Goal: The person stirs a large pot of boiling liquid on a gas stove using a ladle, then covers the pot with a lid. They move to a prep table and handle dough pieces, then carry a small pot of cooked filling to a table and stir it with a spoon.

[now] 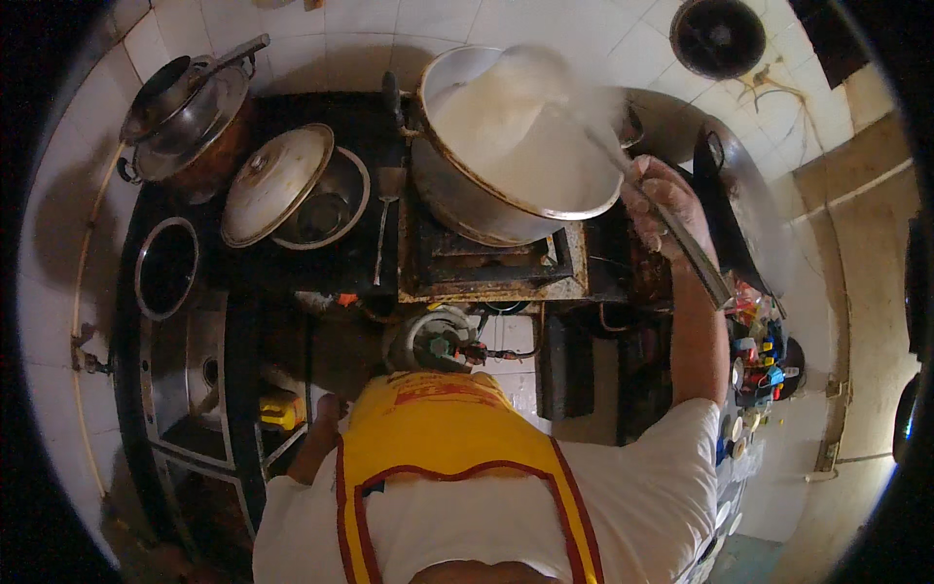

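My right hand (664, 206) is closed around the long metal handle (702, 265) of a stirring tool. The tool slants up into a big, deep metal pot (457, 190) with a stained rim. Its working end is lost in steam and blur, so I cannot tell whether it is a ladle or a spatula. Cloudy whitish liquid (555, 175) fills much of the pot, which stands over a rusty square burner frame (486, 268). Low beside my yellow apron (438, 409), my left hand (332, 407) hangs by my side, its fingers mostly hidden.
Left of the pot lie a flat metal turner (385, 219) and a bowl (341, 200) with a tilted lid (277, 185). Stacked pans (185, 127) stand farther left, above a steel sink (190, 375). A large wok (739, 204) leans at right, near several small bottles (759, 365).
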Tool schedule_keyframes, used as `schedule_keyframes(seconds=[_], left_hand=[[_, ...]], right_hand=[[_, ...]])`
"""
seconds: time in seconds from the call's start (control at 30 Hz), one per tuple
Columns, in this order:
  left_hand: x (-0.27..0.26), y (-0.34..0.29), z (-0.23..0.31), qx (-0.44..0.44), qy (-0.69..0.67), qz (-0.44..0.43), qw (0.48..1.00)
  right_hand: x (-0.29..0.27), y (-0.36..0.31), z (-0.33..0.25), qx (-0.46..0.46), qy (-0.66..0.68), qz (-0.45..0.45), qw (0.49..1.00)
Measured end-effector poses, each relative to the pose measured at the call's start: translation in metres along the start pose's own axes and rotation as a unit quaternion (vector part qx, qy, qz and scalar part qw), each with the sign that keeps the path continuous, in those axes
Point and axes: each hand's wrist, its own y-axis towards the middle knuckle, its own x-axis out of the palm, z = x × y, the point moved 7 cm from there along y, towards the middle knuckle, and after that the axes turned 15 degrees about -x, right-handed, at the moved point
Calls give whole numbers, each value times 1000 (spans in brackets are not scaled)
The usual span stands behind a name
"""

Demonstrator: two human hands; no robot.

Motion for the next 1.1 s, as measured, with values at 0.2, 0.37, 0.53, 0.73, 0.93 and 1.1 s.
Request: schedule_keyframes(seconds=[0.2, 0.37, 0.53, 0.73, 0.93, 1.1], left_hand=[[8, 15, -29, -89, -10, 1, 996], [12, 1, -28, -100, -44, -20, 994], [6, -27, -11, -91, -2, -16, 996], [6, -20, -3, -110, -54, 42, 992], [4, 2, -24, -85, -152, -105, 979], [0, 43, -43, -75, 26, -5, 997]], right_hand=[[24, 1, -85, -62, -273, 34, 959], [19, 4, -116, -113, -411, 22, 905], [12, -1, -104, -162, -487, -42, 857], [4, -6, -42, -99, -572, -113, 806], [-24, 1, 26, 105, -468, -95, 872], [-40, 10, 54, 224, -305, -120, 918]])
